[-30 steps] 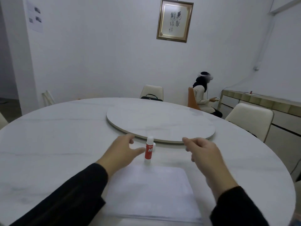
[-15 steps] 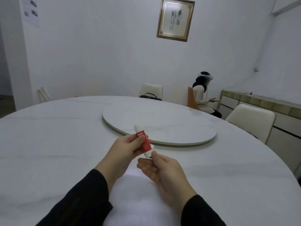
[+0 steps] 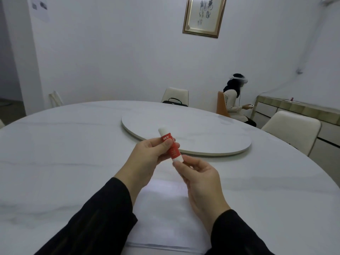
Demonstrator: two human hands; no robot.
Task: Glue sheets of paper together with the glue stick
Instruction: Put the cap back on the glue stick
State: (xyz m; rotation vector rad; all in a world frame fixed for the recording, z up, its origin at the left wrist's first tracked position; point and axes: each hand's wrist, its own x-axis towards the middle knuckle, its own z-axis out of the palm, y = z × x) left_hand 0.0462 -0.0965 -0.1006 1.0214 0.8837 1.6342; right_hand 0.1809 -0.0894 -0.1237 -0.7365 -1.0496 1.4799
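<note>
A red glue stick with white ends is held tilted above the table, its white cap end pointing away from me. My left hand grips its red body between thumb and fingers. My right hand pinches the white lower end with its fingertips. Beneath my forearms a stack of white paper sheets lies flat on the table's near edge, partly hidden by my sleeves.
The round white marble table carries a large turntable disc just beyond my hands. Cream chairs stand around it. A seated person wearing a headset is at the back right, beside a low cabinet.
The glue stick stood on the table a second ago; my left hand lifted it and my right hand came in to take its lower end. It is now held slightly higher.
</note>
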